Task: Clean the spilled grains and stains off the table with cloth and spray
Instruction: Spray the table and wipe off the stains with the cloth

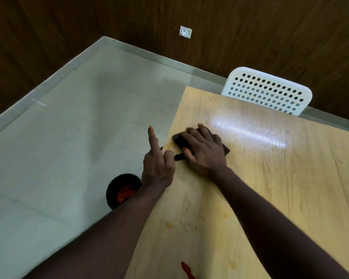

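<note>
**Cloth pinned flat under the right hand near the table's left edge**

Cloth (178,141), dark and mostly hidden, lies on the pale wooden table (270,178) close to its left edge. Only its corners show around the right hand (203,152). That hand lies palm down on top of it with fingers straight and spread, pressing rather than gripping.

The left hand (159,168) is just beside it at the table's edge, with its back to the camera. Its index finger (152,135) sticks straight up over the floor side, and the other fingers are curled in. The palm is hidden, so I cannot tell whether it holds anything. Its thumb sits right by a dark tip of the cloth; whether they touch is unclear.

A faint yellowish smear (167,147) marks the wood between the two hands. Nearer the camera, more yellow stains (168,225) dot the tabletop between the forearms, and a red streak (186,269) lies at the bottom of the view.

On the grey tiled floor (79,127), beside the table and partly behind the left forearm, stands a round black bin (117,190) with something orange-red inside. A white chair (268,89) with a perforated back stands at the far side of the table. A white socket (185,32) is fixed to the dark wood-panelled wall (270,27).
</note>
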